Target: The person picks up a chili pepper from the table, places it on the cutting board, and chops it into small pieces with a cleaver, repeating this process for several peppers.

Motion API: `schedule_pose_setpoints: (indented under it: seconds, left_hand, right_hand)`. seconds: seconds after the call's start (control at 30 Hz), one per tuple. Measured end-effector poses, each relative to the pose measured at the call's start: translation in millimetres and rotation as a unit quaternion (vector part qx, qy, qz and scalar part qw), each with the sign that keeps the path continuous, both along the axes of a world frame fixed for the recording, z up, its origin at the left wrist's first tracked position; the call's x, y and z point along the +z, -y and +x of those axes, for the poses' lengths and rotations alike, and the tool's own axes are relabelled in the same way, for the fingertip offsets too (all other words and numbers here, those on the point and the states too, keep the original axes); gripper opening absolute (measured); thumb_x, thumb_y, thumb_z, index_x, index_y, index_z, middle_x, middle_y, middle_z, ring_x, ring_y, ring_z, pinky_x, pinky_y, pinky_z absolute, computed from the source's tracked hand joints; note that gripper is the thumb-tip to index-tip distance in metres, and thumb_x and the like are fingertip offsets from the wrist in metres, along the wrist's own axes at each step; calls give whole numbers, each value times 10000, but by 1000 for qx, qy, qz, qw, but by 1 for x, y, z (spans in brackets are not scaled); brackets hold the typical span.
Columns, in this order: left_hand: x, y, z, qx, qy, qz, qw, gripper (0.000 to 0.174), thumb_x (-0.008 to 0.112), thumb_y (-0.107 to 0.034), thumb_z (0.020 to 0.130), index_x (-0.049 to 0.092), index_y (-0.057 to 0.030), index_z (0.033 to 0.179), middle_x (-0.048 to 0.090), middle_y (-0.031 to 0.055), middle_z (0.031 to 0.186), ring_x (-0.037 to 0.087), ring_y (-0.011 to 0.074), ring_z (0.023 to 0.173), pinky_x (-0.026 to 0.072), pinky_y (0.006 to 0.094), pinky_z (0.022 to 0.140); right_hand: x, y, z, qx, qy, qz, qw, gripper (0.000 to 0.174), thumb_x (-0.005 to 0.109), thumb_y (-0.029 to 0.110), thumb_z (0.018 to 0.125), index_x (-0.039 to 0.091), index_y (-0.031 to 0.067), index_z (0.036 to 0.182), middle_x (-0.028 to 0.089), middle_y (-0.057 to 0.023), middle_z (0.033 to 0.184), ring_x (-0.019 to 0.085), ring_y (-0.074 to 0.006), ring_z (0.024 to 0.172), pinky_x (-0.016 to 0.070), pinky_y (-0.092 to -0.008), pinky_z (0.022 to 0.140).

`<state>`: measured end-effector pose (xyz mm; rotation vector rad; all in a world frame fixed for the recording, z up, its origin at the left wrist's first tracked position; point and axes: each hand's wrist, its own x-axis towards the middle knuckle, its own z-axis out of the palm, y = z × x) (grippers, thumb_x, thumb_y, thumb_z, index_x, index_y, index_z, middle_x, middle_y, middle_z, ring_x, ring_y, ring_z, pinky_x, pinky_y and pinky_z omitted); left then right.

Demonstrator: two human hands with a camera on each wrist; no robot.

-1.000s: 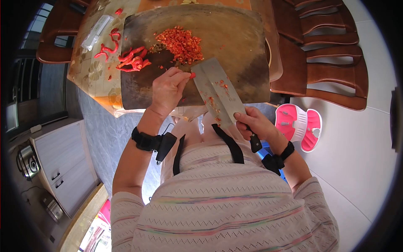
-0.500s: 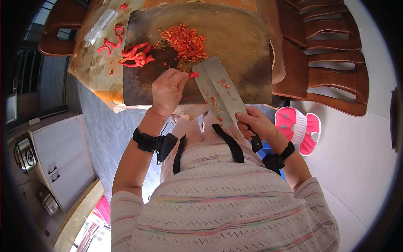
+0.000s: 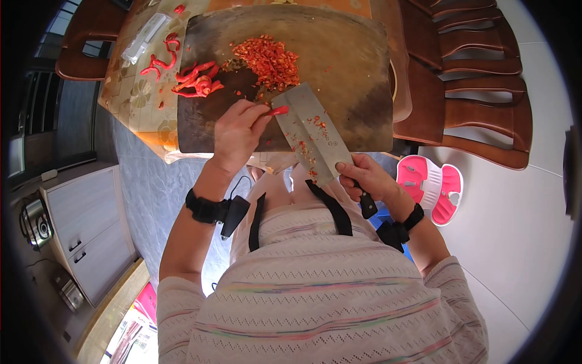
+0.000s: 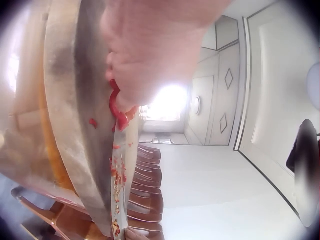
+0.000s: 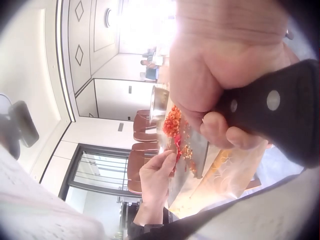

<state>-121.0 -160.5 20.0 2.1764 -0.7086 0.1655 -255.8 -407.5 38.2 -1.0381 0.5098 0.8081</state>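
In the head view my left hand (image 3: 239, 132) pinches a red chili pepper (image 3: 279, 111) between thumb and fingertips over the near part of a dark chopping board (image 3: 351, 73). The chili's free end overlaps the tip end of a cleaver (image 3: 312, 130), whose broad blade is flecked with chili bits. My right hand (image 3: 371, 177) grips the cleaver's black handle (image 5: 280, 102), which fills the right side of the right wrist view. A heap of chopped chili (image 3: 267, 60) lies beyond the blade. Several whole red chilies (image 3: 199, 80) rest at the board's left side.
Left of the board, more chilies (image 3: 162, 60) and a clear plastic packet (image 3: 145, 39) lie on the patterned tablecloth (image 3: 130, 94). Brown wooden chairs (image 3: 479, 112) stand along the right. A pink-and-white plastic item (image 3: 430, 185) is lower right, and a pale cabinet (image 3: 91, 230) lower left.
My left hand has drawn slightly left, and more of the chili shows beyond its fingertips. The cleaver blade has shifted a little left. Earlier, the whole head view also moved slightly.
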Motion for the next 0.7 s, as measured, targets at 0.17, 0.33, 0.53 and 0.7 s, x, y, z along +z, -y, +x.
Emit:
schedule_pose_setpoints:
  seconds: [0.17, 0.33, 0.53, 0.7]
  left_hand:
    - [-2, -12, -9, 18, -43, 44, 998, 74, 678, -57, 743, 653, -64, 812, 570, 70, 728, 593, 266, 658, 483, 348, 588]
    - [-6, -10, -4, 24, -19, 21, 999, 60, 665, -23, 737, 646, -64, 776, 558, 76, 715, 589, 269, 649, 474, 351, 567]
    - [-5, -11, -5, 23, -11, 7, 1000, 65, 673, -16, 750, 661, -41, 809, 564, 81, 699, 579, 223, 584, 453, 298, 530]
    - [1, -22, -11, 53, -68, 14, 996, 63, 681, -28, 754, 665, -38, 814, 563, 59, 688, 566, 168, 575, 448, 278, 527]
  right_hand:
    - [4, -3, 2, 3, -6, -16, 1000, 184, 523, 236, 944, 517, 53, 924, 417, 28, 600, 392, -57, 412, 356, -223, 352]
    - [4, 0, 3, 42, 31, -55, 997, 185, 515, 229, 945, 508, 49, 898, 422, 23, 600, 391, -59, 416, 357, -224, 357]
    - [5, -14, 8, 59, 52, -55, 995, 200, 495, 211, 947, 478, 36, 852, 421, 15, 585, 404, -63, 416, 362, -227, 363]
    - [6, -14, 6, 52, 45, -75, 995, 210, 497, 208, 945, 472, 27, 841, 421, 12, 586, 405, -65, 416, 359, -229, 363]
